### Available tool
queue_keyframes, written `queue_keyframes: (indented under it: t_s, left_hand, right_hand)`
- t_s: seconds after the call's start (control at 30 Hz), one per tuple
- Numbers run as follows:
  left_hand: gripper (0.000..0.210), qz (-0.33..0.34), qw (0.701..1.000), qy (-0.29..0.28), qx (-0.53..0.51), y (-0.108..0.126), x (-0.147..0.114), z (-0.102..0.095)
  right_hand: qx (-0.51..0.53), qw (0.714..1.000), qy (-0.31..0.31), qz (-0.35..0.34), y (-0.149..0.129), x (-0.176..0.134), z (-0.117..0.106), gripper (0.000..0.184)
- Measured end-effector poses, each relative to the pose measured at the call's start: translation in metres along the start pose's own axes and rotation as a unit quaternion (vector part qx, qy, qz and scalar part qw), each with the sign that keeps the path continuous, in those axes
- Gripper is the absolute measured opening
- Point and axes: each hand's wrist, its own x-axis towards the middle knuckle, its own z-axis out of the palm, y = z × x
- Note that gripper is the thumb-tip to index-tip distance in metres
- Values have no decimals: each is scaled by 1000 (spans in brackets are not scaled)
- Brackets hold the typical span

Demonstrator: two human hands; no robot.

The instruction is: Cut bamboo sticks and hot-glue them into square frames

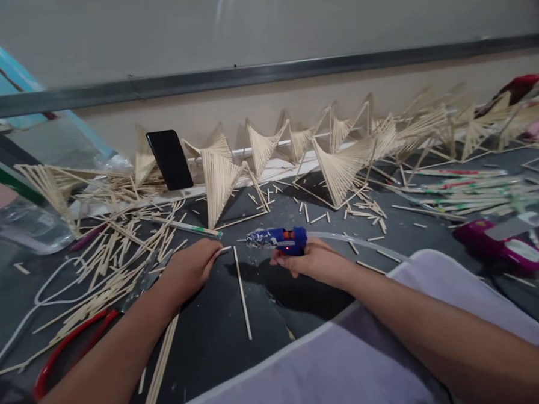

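A stick (225,249) pinched in the left hand (194,267), glue gun (274,238) gripped in the right hand (320,262), gluing is seemingly being readied; careful aim is needed next.

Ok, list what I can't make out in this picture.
Head view:
1. Glue gun: its handle, hidden by the right hand.
2. Thin stick: its gripped end, hidden by the left hand.
3. Red-handled tool: partly covered by the left forearm.
4. Purple device: any lettering, lost to blur.
5. Red object, upper right: cut off by the picture's edge.
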Motion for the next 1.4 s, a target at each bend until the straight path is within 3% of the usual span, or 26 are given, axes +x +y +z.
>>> queue_keyframes:
  t_s: [0.17, 0.33, 0.5, 0.7, 1.4]
  left_hand:
    - [27, -19, 1000, 2, 7, -2, 1, 0]
    - [27, -21, 1000, -3, 4, 4, -1, -3]
    - [27, -4, 1000, 3, -6, 11, -2, -6]
    - [28, -2, 1000, 16, -8, 17, -4, -8]
    - [27, -29, 996, 46, -69, 17, -2, -8]
  right_hand:
    - [-26, 998, 23, 51, 2, 7, 4, 26]
    - [-62, 997, 53, -1, 1, 4, 13, 26]
    - [-136, 986, 97, -12, -1, -3, 16, 25]
    - [-157, 980, 103, -65, 13, -3, 19, 28]
    - [-210, 973, 85, 45, 17, -5, 13, 44]
